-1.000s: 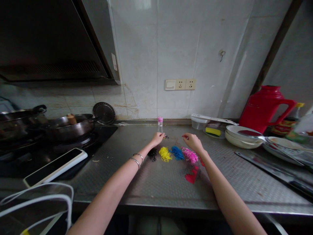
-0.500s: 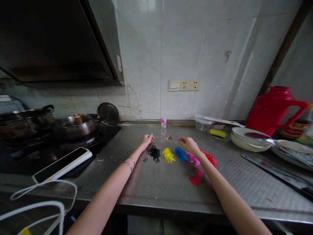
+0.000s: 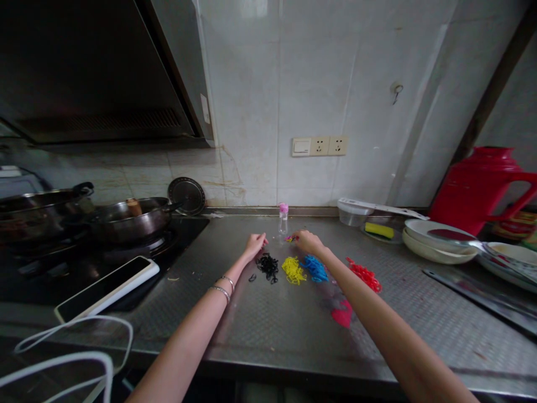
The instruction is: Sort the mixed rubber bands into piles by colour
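On the steel counter (image 3: pixel 268 313) lie small heaps of tiny rubber bands: black (image 3: pixel 267 265), yellow (image 3: pixel 292 270), blue (image 3: pixel 315 268) and red (image 3: pixel 364 275). Behind them stands a small clear bottle with a pink cap (image 3: pixel 283 218). My left hand (image 3: pixel 254 245) rests curled just behind the black heap, fingers closed together. My right hand (image 3: pixel 307 242) reaches over the blue heap and pinches at a few mixed bands (image 3: pixel 288 238) beside the bottle. A red heart-shaped lid (image 3: pixel 343 316) lies under my right forearm.
A stove with two pans (image 3: pixel 126 218) fills the left. A phone in a white case (image 3: pixel 107 285) and white cable (image 3: pixel 71 347) lie at the front left. Bowls (image 3: pixel 436 246), a sponge dish (image 3: pixel 380 229), a knife (image 3: pixel 478 296) and a red thermos (image 3: pixel 482 187) stand on the right.
My right hand has moved left from the pink heap to the loose bands beside the bottle, and my forearm now hides that heap. My left hand drew back from the bottle towards the black heap.
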### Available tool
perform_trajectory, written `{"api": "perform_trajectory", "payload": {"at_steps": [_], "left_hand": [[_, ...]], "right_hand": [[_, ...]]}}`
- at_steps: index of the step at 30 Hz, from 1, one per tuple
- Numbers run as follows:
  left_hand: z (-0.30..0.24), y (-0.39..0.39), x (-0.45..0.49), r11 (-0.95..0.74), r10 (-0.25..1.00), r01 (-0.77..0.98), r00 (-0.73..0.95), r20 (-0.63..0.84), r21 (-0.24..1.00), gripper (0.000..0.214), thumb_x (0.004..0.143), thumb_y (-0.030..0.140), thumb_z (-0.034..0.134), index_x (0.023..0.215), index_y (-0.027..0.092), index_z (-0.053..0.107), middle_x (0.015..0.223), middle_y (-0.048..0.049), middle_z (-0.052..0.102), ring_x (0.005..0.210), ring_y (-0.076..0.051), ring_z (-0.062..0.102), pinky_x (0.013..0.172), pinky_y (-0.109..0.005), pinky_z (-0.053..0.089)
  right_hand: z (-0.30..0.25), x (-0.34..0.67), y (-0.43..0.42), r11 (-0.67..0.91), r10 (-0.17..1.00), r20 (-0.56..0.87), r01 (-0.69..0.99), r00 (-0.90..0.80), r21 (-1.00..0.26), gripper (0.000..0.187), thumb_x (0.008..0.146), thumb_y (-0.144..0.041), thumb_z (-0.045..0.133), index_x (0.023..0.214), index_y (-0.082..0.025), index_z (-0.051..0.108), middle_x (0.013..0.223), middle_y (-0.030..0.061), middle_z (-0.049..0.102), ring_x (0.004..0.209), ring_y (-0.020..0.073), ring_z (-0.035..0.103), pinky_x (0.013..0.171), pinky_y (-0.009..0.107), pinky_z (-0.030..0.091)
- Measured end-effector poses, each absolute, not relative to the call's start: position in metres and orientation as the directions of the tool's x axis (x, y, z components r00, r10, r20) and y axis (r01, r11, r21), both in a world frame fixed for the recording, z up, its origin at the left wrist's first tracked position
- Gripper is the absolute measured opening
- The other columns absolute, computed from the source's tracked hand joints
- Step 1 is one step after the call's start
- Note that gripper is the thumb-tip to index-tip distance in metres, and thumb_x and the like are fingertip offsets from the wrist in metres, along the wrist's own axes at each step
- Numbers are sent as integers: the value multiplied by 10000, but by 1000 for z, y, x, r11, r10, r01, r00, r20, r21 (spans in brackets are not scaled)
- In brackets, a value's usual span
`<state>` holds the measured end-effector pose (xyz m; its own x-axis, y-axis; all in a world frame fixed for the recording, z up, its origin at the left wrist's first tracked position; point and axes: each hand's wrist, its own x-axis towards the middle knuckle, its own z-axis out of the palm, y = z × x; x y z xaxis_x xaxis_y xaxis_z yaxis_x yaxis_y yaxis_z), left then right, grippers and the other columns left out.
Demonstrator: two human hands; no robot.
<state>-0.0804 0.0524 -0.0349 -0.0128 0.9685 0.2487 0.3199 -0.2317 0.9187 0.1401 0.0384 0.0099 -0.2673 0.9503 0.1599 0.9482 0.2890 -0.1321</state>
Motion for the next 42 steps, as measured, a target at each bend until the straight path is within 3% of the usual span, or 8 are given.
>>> {"api": "perform_trajectory", "payload": {"at_steps": [14,25,34,37,42], "left_hand": [[-41,57,-83,-255,958,421,-9,285,871,427,784,399,375,564,107,596,487,-20,534,463,-86,460,516,-209,343],[-37,53,-83,-247,960,436,-14,281,866,415,793,380,382,584,104,611,504,-27,556,478,-90,475,517,-206,350],[-35,51,-82,-256,959,442,0,285,860,402,785,361,392,582,100,620,486,-16,540,458,-87,459,507,-211,337],[-34,49,-81,-245,963,418,0,270,875,420,791,383,382,594,98,618,482,-14,531,440,-83,447,480,-208,327],[-31,46,-79,-224,969,398,-11,249,890,436,804,378,362,582,96,611,477,-20,526,438,-79,442,473,-199,331]], "right_hand": [[2,128,48,288,945,178,957,-276,-46,255,834,-282,402,966,-215,610,1044,87,592,943,193,555,705,253,421],[17,144,36,322,925,291,911,-244,-258,234,787,-331,480,891,-220,658,951,47,649,841,157,575,655,205,398],[20,149,9,545,834,180,726,-522,-419,168,691,-254,566,736,-157,695,716,15,675,659,127,583,596,183,405],[21,153,-3,557,824,176,709,-539,-432,182,689,-259,569,776,-165,699,750,8,684,665,127,584,614,189,415],[20,173,-9,480,877,222,751,-427,-453,243,718,-264,538,892,-180,686,863,27,685,722,143,596,670,214,437]]}}
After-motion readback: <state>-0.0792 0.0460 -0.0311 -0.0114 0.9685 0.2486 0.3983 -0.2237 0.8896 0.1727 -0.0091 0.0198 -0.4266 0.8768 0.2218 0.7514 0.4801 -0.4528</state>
